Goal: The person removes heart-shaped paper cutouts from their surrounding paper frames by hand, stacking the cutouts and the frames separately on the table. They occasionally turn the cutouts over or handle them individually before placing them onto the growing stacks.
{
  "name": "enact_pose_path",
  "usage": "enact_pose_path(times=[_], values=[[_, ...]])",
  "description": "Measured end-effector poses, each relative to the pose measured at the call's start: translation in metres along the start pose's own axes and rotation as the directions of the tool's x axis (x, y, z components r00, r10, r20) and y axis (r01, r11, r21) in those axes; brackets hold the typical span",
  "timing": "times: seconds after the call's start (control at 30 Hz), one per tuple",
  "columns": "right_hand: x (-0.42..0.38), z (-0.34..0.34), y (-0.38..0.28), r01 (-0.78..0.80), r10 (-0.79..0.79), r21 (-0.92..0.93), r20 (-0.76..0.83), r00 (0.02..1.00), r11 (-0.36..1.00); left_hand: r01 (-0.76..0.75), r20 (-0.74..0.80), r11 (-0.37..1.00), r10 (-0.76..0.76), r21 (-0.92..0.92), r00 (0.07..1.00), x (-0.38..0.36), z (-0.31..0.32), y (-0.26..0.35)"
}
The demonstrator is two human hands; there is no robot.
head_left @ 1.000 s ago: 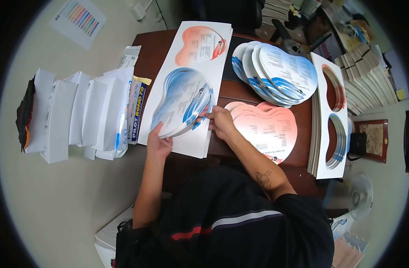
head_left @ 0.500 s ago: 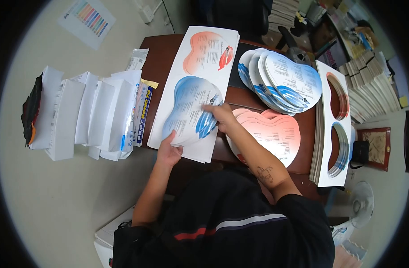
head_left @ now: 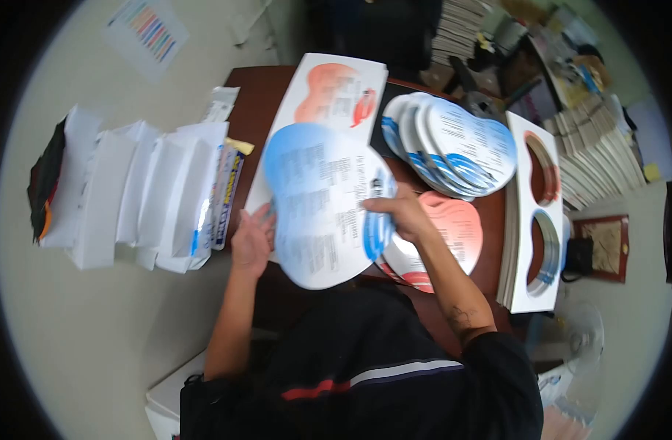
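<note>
A blue-and-white bean-shaped printed card [head_left: 317, 213] is lifted over a stack of white printed sheets [head_left: 298, 81]. My right hand [head_left: 402, 213] grips its right edge, thumb on the printed face and fingers underneath. At the card's left edge is my left hand [head_left: 252, 240], palm turned up and fingers apart. An orange bean shape [head_left: 322, 95] shows on the uncovered far part of the top sheet. To the right lies a pile of blue cards [head_left: 468, 143] of the same outline. Red-pink cards [head_left: 449, 235] lie nearer me, partly behind my right forearm.
White frames with bean-shaped cutouts [head_left: 523, 271] stand stacked at the table's right. White paper packets and boxes [head_left: 160, 191] stand along the left side. The brown table [head_left: 251, 95] has a dark chair [head_left: 380, 37] beyond it. Stacks of paper [head_left: 596, 147] fill the far right.
The blue card has come up off the sheets and toward me, looking larger. My right hand has shifted toward me and right; my left hand has moved left and its fingers have opened.
</note>
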State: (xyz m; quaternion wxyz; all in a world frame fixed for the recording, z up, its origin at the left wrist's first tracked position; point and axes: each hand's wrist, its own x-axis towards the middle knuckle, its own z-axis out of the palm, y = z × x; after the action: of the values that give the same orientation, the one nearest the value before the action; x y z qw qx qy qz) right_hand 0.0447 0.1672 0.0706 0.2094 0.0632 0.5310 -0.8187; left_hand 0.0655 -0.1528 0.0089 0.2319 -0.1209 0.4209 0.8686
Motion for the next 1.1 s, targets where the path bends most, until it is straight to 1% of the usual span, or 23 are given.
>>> enact_pose_path(times=[0.07,0.1,0.17,0.2,0.27,0.3,0.33,0.37,0.43,0.47,0.53,0.57,0.6,0.63,0.7,0.77,0.83,0.9,0.97,1.0,1.03,1.07,1.1], values=[[-0.013,0.024,0.004,0.038,-0.039,-0.065,-0.019,0.999,0.997,-0.080,0.167,0.995,0.089,-0.059,0.982,0.003,0.045,0.004],[-0.016,0.040,0.008,0.063,-0.066,-0.097,-0.028,0.997,0.993,-0.042,0.057,0.980,0.032,0.193,0.998,0.007,0.049,-0.001],[-0.009,0.036,0.014,0.107,-0.108,-0.031,-0.022,0.994,0.994,-0.041,-0.002,0.949,0.044,0.313,0.999,0.006,0.065,-0.006],[-0.010,0.035,0.011,0.138,-0.140,-0.062,-0.032,0.990,0.989,-0.056,0.007,0.947,0.057,0.317,0.998,0.006,0.071,-0.006],[-0.019,0.025,0.000,0.227,-0.225,-0.234,0.036,0.974,0.945,-0.074,0.011,0.943,0.074,0.326,0.997,0.000,0.078,-0.003],[-0.024,0.017,-0.009,0.269,-0.258,-0.318,0.078,0.963,0.909,-0.100,0.081,0.923,0.076,0.372,0.994,0.000,0.081,0.002],[-0.024,0.006,-0.016,0.111,-0.127,-0.288,-0.039,0.991,0.951,-0.133,0.150,0.902,0.077,0.412,0.986,0.002,0.085,0.009],[-0.027,-0.008,-0.029,-0.090,0.083,-0.135,-0.060,0.995,0.987,-0.172,0.218,0.879,0.080,0.445,0.973,0.005,0.090,0.016],[-0.037,-0.012,-0.032,-0.042,0.060,-0.231,0.070,0.996,0.972,-0.194,0.249,0.737,0.036,0.648,0.968,0.016,0.106,0.024],[-0.044,-0.014,-0.031,-0.034,0.039,-0.165,0.027,0.999,0.986,-0.204,0.259,0.647,0.012,0.734,0.966,0.020,0.114,0.029],[-0.059,-0.024,-0.030,0.001,-0.004,-0.037,-0.067,0.998,0.999,-0.175,0.220,0.672,0.019,0.719,0.975,0.029,0.130,0.042],[-0.065,-0.035,-0.028,0.073,-0.065,0.054,-0.128,0.990,0.996,-0.162,0.202,0.686,0.021,0.709,0.979,0.031,0.138,0.049],[-0.072,-0.049,-0.030,0.104,-0.073,0.121,-0.235,0.969,0.987,-0.281,0.244,0.675,0.152,0.683,0.958,0.028,0.146,0.058],[-0.078,-0.063,-0.032,0.141,-0.073,0.182,-0.338,0.938,0.973,-0.316,0.228,0.642,0.220,0.698,0.949,0.028,0.142,0.061],[-0.078,-0.097,-0.040,0.352,-0.173,0.291,-0.498,0.850,0.890,-0.381,0.200,0.562,0.357,0.734,0.912,0.031,0.124,0.073],[-0.066,-0.136,-0.054,0.531,-0.188,0.362,-0.663,0.724,0.766,-0.254,0.088,0.629,0.282,0.735,0.955,0.037,0.094,0.068],[-0.053,-0.164,-0.070,0.626,-0.276,0.258,-0.730,0.625,0.736,-0.152,0.042,0.653,0.181,0.742,0.983,0.038,0.073,0.054],[-0.046,-0.187,-0.081,0.660,-0.328,0.230,-0.722,0.608,0.716,-0.082,0.055,0.637,0.062,0.766,0.997,0.034,0.060,0.041],[-0.042,-0.192,-0.090,0.686,-0.318,0.239,-0.750,0.580,0.687,-0.053,0.043,0.658,0.032,0.752,0.999,0.031,0.052,0.033],[-0.041,-0.193,-0.088,0.697,-0.364,0.169,-0.754,0.547,0.697,-0.034,0.035,0.667,0.013,0.744,0.999,0.028,0.046,0.028],[-0.049,-0.198,-0.085,0.515,-0.280,0.072,-0.771,0.572,0.854,-0.029,0.022,0.655,0.018,0.755,1.000,0.025,0.035,0.022],[-0.068,-0.204,-0.081,0.299,-0.191,-0.015,-0.798,0.571,0.954,-0.024,0.015,0.639,0.019,0.769,1.000,0.024,0.020,0.017],[-0.089,-0.211,-0.079,0.068,-0.114,-0.092,-0.829,0.547,0.993,-0.029,0.017,0.620,0.026,0.784,1.000,0.025,0.008,0.015]])
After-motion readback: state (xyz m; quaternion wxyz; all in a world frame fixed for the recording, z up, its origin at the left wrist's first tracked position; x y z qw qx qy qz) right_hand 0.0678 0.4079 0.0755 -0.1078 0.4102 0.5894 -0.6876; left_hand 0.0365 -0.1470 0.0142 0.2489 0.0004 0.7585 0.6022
